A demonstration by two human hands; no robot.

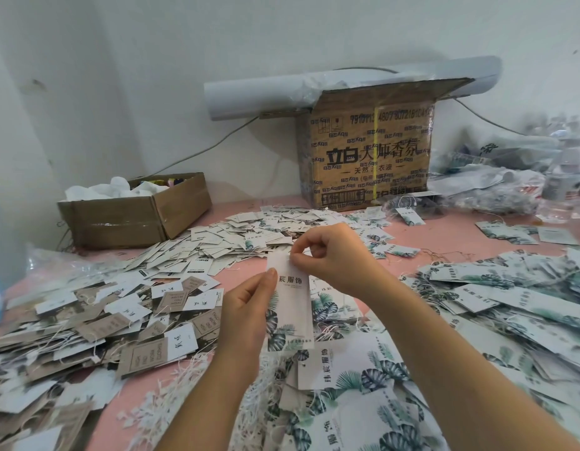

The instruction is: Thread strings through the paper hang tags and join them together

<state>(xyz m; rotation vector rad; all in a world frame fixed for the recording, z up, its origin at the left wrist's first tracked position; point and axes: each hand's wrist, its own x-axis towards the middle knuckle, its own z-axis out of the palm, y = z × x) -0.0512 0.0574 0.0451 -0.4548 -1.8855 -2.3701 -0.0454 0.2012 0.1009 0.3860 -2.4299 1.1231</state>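
Observation:
A long white hang tag (290,301) with green leaf print and black characters stands upright above the pink table (246,270). My left hand (249,307) grips its left edge, thumb on the front. My right hand (324,252) pinches at the tag's top edge with curled fingers; the string itself is too thin to make out there. Loose white strings (171,379) lie in a tangle below my left forearm. More leaf-print tags (347,369) lie under my hands.
Small white and brown tags (119,307) cover the left of the table. Leaf-print tags (510,297) pile up at the right. An open cardboard box (135,216) stands at the back left, a printed carton (370,157) at the back, plastic bags (510,177) at the far right.

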